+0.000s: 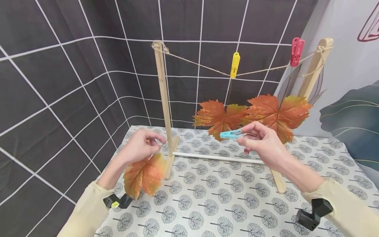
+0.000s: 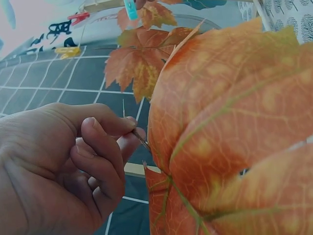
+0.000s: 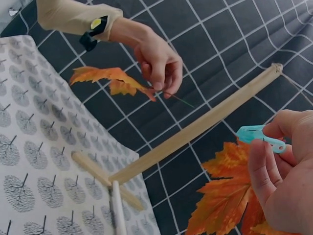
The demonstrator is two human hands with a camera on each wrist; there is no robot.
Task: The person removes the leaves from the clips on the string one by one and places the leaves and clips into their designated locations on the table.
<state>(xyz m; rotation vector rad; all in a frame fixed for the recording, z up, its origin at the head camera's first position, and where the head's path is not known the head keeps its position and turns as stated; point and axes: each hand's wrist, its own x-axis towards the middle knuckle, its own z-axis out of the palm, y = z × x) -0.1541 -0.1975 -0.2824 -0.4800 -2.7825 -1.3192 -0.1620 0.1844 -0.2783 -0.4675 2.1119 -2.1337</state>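
So the left hand (image 1: 144,144) had the loose leaf (image 1: 145,174) by its stem (image 3: 181,100), thumb and fingertips pinching it, the rest hanging below the hand. The right hand (image 1: 262,141) had a light blue clothespin (image 1: 231,134) pinched at one end, and its free end pointed left, more or less level, toward the leaf side. What mattered was the gap: leaf and clothespin were well apart, on opposite sides of the left post (image 1: 163,89) in the head view. The bare stretch of string (image 1: 198,64) ran higher up between them, sloping from that post down to the yellow clothespin (image 1: 235,65). The left hand was nearer the post; the right sat more under the yellow clothespin, in front of the two leaves (image 1: 217,118) hanging there. The loose leaf's long axis ran slantwise, stem tip up and right toward the post, broad part down and left. Couldn't really tell how far back the string was. Over right, a red clothespin (image 1: 297,52) sat near the right post (image 1: 315,67).
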